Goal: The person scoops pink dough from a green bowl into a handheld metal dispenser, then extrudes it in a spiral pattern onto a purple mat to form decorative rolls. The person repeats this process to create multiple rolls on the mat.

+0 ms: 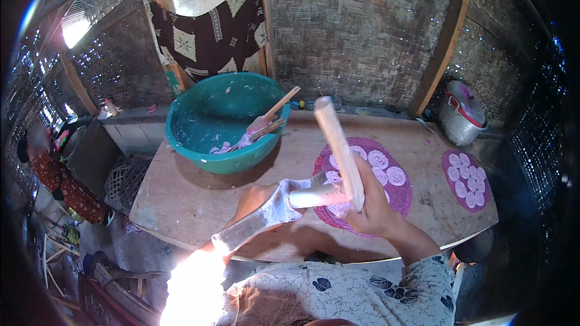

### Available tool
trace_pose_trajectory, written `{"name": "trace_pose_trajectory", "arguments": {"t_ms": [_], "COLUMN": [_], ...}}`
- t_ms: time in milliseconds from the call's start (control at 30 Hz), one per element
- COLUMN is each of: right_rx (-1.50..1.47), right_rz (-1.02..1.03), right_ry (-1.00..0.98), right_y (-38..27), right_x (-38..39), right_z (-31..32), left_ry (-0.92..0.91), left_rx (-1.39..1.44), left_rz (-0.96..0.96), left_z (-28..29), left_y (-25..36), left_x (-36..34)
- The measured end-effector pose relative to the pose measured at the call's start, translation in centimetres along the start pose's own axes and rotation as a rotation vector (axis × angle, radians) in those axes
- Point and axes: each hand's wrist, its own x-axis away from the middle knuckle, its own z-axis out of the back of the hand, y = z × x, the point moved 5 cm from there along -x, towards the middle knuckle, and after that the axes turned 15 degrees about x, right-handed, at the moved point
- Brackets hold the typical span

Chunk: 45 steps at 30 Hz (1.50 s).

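A glossy plastic basin (226, 124) sits on a matt, rough wooden table (193, 199) before woven bamboo walls (356, 30).

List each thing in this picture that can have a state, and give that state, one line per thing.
Green bowl: nearly empty, pink dough scraps and wooden sticks inside.
Wooden press: dough-smeared, held above the table.
Left hand: gripping the press.
Right hand: gripping the press handle.
Large purple mat: partly filled with spirals.
Small purple mat: filled.
Metal pot: lid on.
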Motion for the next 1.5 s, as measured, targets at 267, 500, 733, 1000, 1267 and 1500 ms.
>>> {"name": "trace_pose_trajectory", "arguments": {"t_ms": [267, 500, 733, 1000, 1267, 1500], "right_rx": [0.096, -0.185, -1.722, -1.937, -1.757, -1.396], "right_rz": [-0.012, -0.349, -0.714, -0.711, -0.79, -1.111], "right_ry": [-0.334, -0.386, -0.402, -0.24, -0.283, -0.457], "right_y": [0.4, 4.5, 9.6, 13.3, 18.4, 23.5], "right_x": [4.1, 9.5, 21.9, 27.7, 27.9, 25.7], "right_z": [3.1, 5.7, 8.4, 10.1, 11.3, 8.3], "left_ry": [-0.638, -0.848, -1.057, -0.544, -0.572, -0.449], "left_rx": [0.365, 0.788, 0.75, 1.806, 2.023, 2.443], "left_rz": [0.017, 0.292, 0.029, -0.177, 0.105, 0.334], "left_z": [-9.2, -18.5, -17.9, -21.8, -30.0, -35.1], "left_y": [3.8, 1.7, 9.4, 16.0, 9.7, -5.9], "left_x": [-2.1, -2.0, -7.8, -21.6, -28.5, -29.7]}}
